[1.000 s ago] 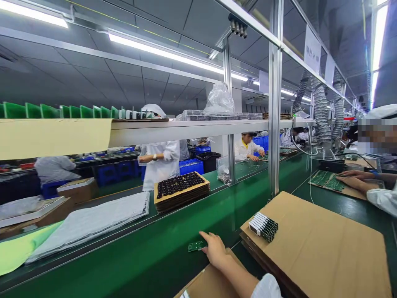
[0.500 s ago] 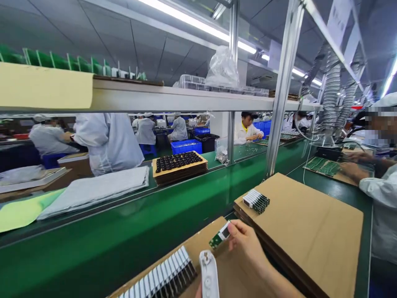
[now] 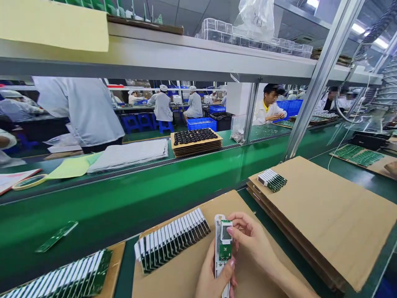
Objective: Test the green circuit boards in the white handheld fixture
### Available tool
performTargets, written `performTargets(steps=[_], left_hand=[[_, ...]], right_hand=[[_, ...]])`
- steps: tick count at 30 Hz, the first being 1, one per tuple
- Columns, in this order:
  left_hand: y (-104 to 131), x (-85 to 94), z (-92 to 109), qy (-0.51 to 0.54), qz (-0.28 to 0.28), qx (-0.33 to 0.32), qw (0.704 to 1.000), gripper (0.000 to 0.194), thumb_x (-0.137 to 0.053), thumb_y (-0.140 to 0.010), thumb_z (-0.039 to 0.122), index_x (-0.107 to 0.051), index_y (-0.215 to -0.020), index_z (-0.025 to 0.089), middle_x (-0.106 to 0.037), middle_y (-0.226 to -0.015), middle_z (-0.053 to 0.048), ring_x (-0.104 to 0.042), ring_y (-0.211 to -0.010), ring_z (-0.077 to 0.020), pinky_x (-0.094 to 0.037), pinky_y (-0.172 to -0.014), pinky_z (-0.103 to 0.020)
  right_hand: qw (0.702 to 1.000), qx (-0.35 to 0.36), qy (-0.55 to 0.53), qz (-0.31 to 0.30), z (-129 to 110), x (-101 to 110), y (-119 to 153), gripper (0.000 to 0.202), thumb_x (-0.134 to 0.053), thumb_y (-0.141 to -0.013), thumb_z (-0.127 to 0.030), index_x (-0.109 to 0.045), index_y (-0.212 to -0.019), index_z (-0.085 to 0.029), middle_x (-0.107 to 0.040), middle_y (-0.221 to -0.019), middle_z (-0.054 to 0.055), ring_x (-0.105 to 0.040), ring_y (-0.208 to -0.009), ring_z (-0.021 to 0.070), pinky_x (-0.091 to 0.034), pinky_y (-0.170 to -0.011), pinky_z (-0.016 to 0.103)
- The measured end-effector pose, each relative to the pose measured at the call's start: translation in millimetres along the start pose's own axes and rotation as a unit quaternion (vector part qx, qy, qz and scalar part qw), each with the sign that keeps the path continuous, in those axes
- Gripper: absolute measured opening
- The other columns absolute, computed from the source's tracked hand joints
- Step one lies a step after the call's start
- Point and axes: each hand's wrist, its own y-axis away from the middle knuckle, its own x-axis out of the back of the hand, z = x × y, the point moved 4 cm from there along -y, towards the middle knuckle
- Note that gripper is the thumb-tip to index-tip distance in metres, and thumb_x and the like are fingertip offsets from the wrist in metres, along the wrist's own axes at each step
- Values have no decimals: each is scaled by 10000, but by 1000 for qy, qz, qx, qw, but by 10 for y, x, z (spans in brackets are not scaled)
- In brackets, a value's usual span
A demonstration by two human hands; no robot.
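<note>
My left hand (image 3: 217, 273) is wrapped round a long white plastic housing (image 3: 218, 244), held upright over the cardboard. A green circuit board (image 3: 225, 248) with a small framed display lies against the open side of the housing. My right hand (image 3: 248, 236) pinches the upper part of this board at the display, thumb in front. The left thumb touches the board's lower end. Just left of my hands, a row of boards with white-framed displays (image 3: 173, 238) stands on the cardboard sheet (image 3: 186, 275).
Another row of boards (image 3: 71, 277) is at the lower left, with a single board (image 3: 57, 236) on the green belt (image 3: 124, 198). Stacked cardboard (image 3: 325, 215) at the right carries a small board group (image 3: 272, 180). A metal post (image 3: 322, 78) and shelf (image 3: 186, 56) stand ahead.
The board in my right hand has come down onto the white housing. My left hand has risen into view with the housing. The camera view has tilted down and turned left.
</note>
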Motion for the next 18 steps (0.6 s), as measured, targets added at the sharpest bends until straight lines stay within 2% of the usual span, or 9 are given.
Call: performTargets(steps=[2, 6, 10, 12, 14, 18], left_hand=[[3, 7, -20, 0, -10, 3, 1000, 877, -691, -776, 515, -222, -1401, 117, -558, -556, 11, -437, -375, -108, -347, -361, -189], [20, -2, -37, 9, -23, -10, 1000, 782, -619, -838, 496, -222, -1389, 110, -575, -585, -9, -421, -359, -103, -339, -345, -190], [49, -20, -13, 43, 20, -32, 998, 685, -638, -815, 527, -354, -1307, 144, -594, -750, -45, -446, -410, -85, -355, -348, -175], [63, -34, 6, 54, 38, -41, 997, 642, -647, -792, 568, -433, -1233, 154, -588, -798, -50, -445, -419, -70, -345, -351, -164], [70, -45, 21, 57, 42, -51, 996, 612, -624, -798, 595, -468, -1195, 156, -568, -736, -23, -415, -394, -54, -321, -356, -159], [55, -22, -5, 79, 59, -58, 993, 688, -640, -773, 623, -450, -1230, 146, -531, -626, 10, -366, -370, -38, -248, -370, -156]], right_hand=[[1000, 0, 24, 18, 19, -14, 40, 343, -709, -769, -410, -603, -986, -166, -651, -835, 38, -548, -660, 96, -436, -534, 177], [996, 20, 76, 39, 29, -29, 96, 315, -674, -801, -414, -611, -1007, -184, -654, -864, 46, -570, -753, 130, -460, -680, 229], [969, 104, 218, 56, -54, -9, 123, 215, -623, -836, -386, -648, -982, -230, -572, -998, 48, -536, -810, 138, -444, -729, 247], [952, 143, 266, 42, -94, -22, 128, 199, -622, -834, -345, -651, -1015, -267, -528, -1089, 46, -532, -942, 161, -433, -786, 248], [949, 151, 275, 14, -102, -47, 128, 258, -621, -834, -322, -628, -1092, -308, -502, -1157, 41, -500, -1087, 184, -422, -849, 248], [960, 124, 251, -23, -65, -81, 127, 351, -638, -823, -349, -589, -1170, -339, -456, -1249, 39, -495, -1121, 190, -408, -945, 261]])
